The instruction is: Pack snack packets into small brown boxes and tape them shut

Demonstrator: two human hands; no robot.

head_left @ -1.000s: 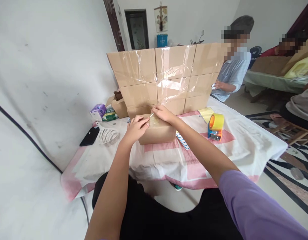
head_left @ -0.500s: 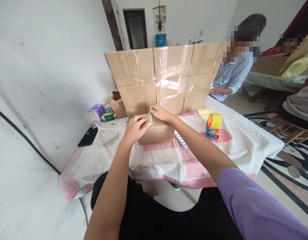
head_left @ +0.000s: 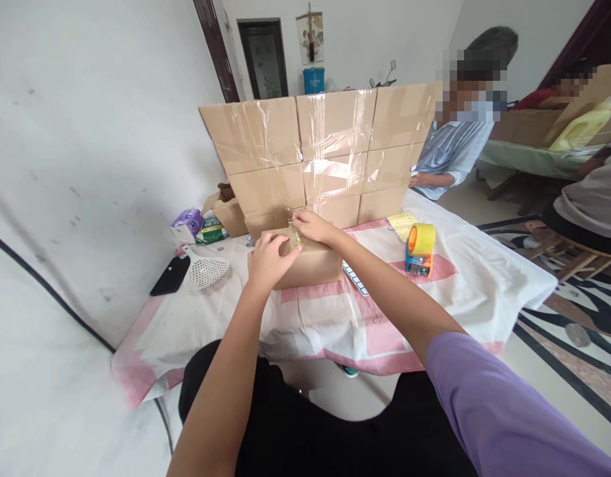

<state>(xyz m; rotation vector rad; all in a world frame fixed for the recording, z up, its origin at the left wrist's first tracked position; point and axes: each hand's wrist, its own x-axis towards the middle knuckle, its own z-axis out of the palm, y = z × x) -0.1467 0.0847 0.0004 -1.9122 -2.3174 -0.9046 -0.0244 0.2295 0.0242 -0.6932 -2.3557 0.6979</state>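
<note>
A small cardboard box (head_left: 312, 270) sits in front of me on the cloth-covered table. On its top lies a strip of clear tape (head_left: 296, 237), its far end raised a little. My right hand (head_left: 312, 228) pinches the tape near that end with bent fingers. Resting on the top's left part, my left hand (head_left: 273, 258) has its thumb and fingers apart, the thumb by the tape's near end. To the right stands a tape dispenser (head_left: 419, 252) with a yellow roll.
Behind the box rises a wall of taped cartons (head_left: 329, 126). A black phone (head_left: 170, 275), a white perforated scoop (head_left: 207, 271) and a purple pack (head_left: 187, 224) lie left. A sticker sheet (head_left: 355, 279) lies right of the box. A person in a blue shirt (head_left: 437, 159) is beyond the table.
The view has turned slightly, shifting the scene a little left. My left thumb and fingers have shifted slightly on the box top; my right hand keeps its pinch on the tape.
</note>
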